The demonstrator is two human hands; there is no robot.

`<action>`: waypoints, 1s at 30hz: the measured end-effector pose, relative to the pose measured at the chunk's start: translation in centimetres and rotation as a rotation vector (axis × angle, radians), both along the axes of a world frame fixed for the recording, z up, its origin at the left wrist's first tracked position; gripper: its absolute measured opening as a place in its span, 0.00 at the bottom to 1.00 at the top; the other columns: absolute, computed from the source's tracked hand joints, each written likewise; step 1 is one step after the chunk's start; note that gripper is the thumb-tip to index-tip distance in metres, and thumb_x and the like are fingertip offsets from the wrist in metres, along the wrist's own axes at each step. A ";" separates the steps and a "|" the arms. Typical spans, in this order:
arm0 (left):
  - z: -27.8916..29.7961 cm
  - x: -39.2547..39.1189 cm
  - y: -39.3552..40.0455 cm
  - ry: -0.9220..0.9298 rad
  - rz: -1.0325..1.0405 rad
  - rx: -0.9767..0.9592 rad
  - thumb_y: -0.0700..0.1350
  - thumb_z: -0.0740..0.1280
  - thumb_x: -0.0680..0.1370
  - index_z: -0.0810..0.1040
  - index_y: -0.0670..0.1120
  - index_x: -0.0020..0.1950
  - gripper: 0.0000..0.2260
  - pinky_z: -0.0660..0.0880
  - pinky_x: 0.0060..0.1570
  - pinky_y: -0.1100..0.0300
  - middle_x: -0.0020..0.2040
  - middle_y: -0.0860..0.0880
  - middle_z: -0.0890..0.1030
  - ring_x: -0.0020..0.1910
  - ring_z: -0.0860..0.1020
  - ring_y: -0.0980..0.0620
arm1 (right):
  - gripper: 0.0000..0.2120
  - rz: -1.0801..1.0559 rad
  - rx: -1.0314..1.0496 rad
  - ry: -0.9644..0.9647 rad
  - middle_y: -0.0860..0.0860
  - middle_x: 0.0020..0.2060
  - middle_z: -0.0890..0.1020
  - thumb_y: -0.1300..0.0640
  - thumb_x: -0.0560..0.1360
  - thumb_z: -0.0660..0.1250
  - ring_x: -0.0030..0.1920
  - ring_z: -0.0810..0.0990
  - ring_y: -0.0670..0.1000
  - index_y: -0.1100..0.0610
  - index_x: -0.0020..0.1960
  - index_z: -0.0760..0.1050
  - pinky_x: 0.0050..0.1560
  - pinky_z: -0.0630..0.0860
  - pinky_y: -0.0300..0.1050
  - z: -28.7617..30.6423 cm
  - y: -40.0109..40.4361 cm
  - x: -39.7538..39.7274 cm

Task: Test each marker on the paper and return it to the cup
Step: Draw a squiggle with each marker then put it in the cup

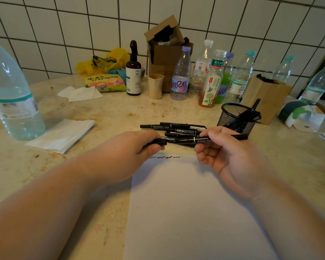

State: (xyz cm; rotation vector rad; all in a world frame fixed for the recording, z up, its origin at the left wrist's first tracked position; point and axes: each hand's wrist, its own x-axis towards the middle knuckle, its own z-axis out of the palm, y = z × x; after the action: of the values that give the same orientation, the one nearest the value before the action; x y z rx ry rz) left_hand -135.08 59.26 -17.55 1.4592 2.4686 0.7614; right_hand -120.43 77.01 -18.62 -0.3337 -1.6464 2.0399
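A black marker (184, 140) is held level above the top edge of the white paper (191, 207). My left hand (139, 147) grips its left end, the cap, and my right hand (223, 152) pinches its barrel between thumb and fingers. Several short black squiggles (164, 157) run along the paper's top. Behind my hands lies a pile of several black markers (178, 128). The black mesh cup (237, 118) stands at the right of the pile with several markers inside.
A large water bottle (11, 91) stands at the left beside folded tissue (62, 135). Further back are a beige cup (155, 86), a brown spray bottle (133, 72), several plastic bottles (212, 76), cardboard boxes (165, 45) and a brown paper bag (266, 98).
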 end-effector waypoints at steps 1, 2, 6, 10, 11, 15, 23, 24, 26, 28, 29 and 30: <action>-0.1 0.0 0.0 0.004 -0.008 0.000 0.54 0.57 0.82 0.75 0.58 0.55 0.08 0.70 0.38 0.68 0.41 0.60 0.77 0.43 0.74 0.64 | 0.08 0.005 0.008 -0.004 0.59 0.33 0.83 0.55 0.70 0.67 0.34 0.82 0.54 0.56 0.40 0.85 0.36 0.79 0.44 0.0 0.0 0.0; -0.1 -0.1 0.0 0.010 -0.014 -0.001 0.54 0.57 0.82 0.75 0.59 0.55 0.08 0.71 0.38 0.67 0.41 0.60 0.77 0.43 0.74 0.64 | 0.08 0.009 0.016 -0.008 0.59 0.34 0.83 0.55 0.70 0.67 0.34 0.82 0.54 0.55 0.40 0.85 0.37 0.79 0.45 0.0 -0.1 0.1; -0.2 -0.2 -0.1 0.037 -0.022 0.011 0.54 0.59 0.82 0.75 0.62 0.59 0.09 0.69 0.38 0.72 0.40 0.63 0.77 0.44 0.73 0.69 | 0.08 0.025 0.052 -0.026 0.58 0.36 0.85 0.54 0.69 0.70 0.36 0.83 0.53 0.55 0.43 0.86 0.41 0.79 0.45 0.0 -0.2 0.2; -0.1 -0.2 -0.1 0.039 -0.029 0.017 0.53 0.60 0.81 0.75 0.66 0.63 0.12 0.68 0.35 0.74 0.38 0.68 0.78 0.41 0.74 0.71 | 0.13 0.047 0.082 -0.034 0.58 0.37 0.85 0.52 0.64 0.74 0.37 0.83 0.53 0.56 0.46 0.87 0.40 0.79 0.42 0.2 -0.4 0.4; -0.1 -0.1 0.0 0.045 -0.030 0.014 0.53 0.60 0.82 0.74 0.67 0.64 0.13 0.68 0.35 0.73 0.38 0.66 0.79 0.40 0.74 0.69 | 0.13 0.057 0.077 -0.036 0.59 0.38 0.85 0.53 0.65 0.74 0.37 0.83 0.54 0.57 0.47 0.87 0.39 0.79 0.42 0.2 -0.5 0.4; 0.0 0.1 0.1 0.026 0.004 0.023 0.50 0.57 0.83 0.71 0.68 0.62 0.13 0.73 0.43 0.66 0.42 0.62 0.80 0.42 0.76 0.61 | 0.14 0.102 -0.011 -0.062 0.63 0.41 0.86 0.58 0.76 0.63 0.38 0.85 0.56 0.60 0.48 0.87 0.38 0.80 0.43 0.3 -0.4 0.4; 0.1 0.1 -0.1 0.087 -0.032 0.030 0.51 0.61 0.82 0.74 0.59 0.38 0.12 0.69 0.39 0.71 0.42 0.67 0.78 0.41 0.74 0.62 | 0.11 0.112 0.050 -0.142 0.58 0.32 0.80 0.58 0.75 0.66 0.32 0.75 0.51 0.61 0.48 0.85 0.32 0.74 0.40 0.0 -0.4 0.5; 0.0 0.1 -0.1 0.079 -0.028 0.033 0.51 0.62 0.81 0.75 0.57 0.38 0.12 0.70 0.38 0.71 0.40 0.62 0.79 0.40 0.74 0.60 | 0.11 0.127 0.043 -0.146 0.58 0.32 0.80 0.56 0.73 0.67 0.32 0.75 0.51 0.62 0.48 0.85 0.32 0.74 0.40 0.1 -0.4 0.5; 0.0 0.2 -0.1 0.037 -0.018 0.055 0.50 0.63 0.81 0.77 0.54 0.38 0.12 0.70 0.37 0.69 0.37 0.54 0.80 0.37 0.74 0.57 | 0.12 0.147 0.026 -0.149 0.58 0.32 0.80 0.56 0.72 0.67 0.32 0.75 0.51 0.63 0.49 0.84 0.31 0.74 0.39 0.1 -0.4 0.5; 0.1 0.3 -0.2 -0.023 -0.025 0.103 0.49 0.64 0.80 0.78 0.51 0.38 0.11 0.71 0.35 0.66 0.37 0.50 0.80 0.37 0.74 0.53 | 0.12 0.156 0.000 -0.136 0.58 0.32 0.79 0.56 0.72 0.67 0.31 0.76 0.50 0.63 0.49 0.84 0.31 0.74 0.40 0.1 -0.4 0.6; 0.1 0.3 -0.2 -0.036 -0.032 0.114 0.48 0.64 0.80 0.78 0.51 0.39 0.11 0.71 0.35 0.64 0.38 0.50 0.80 0.36 0.74 0.52 | 0.12 0.159 -0.007 -0.131 0.59 0.32 0.79 0.57 0.72 0.67 0.31 0.76 0.50 0.64 0.49 0.83 0.31 0.74 0.40 0.1 -0.3 0.6; 0.1 0.4 -0.2 -0.037 -0.037 0.114 0.48 0.64 0.80 0.78 0.51 0.39 0.11 0.71 0.36 0.63 0.37 0.50 0.80 0.36 0.74 0.53 | 0.12 0.162 -0.005 -0.131 0.59 0.32 0.79 0.57 0.72 0.67 0.31 0.76 0.50 0.64 0.49 0.83 0.31 0.74 0.40 0.0 -0.3 0.6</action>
State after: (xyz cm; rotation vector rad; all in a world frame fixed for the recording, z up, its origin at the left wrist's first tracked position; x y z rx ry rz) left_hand -134.67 59.02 -17.42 1.5101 2.3997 0.9266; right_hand -119.81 76.71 -18.59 -0.3525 -1.7986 2.1818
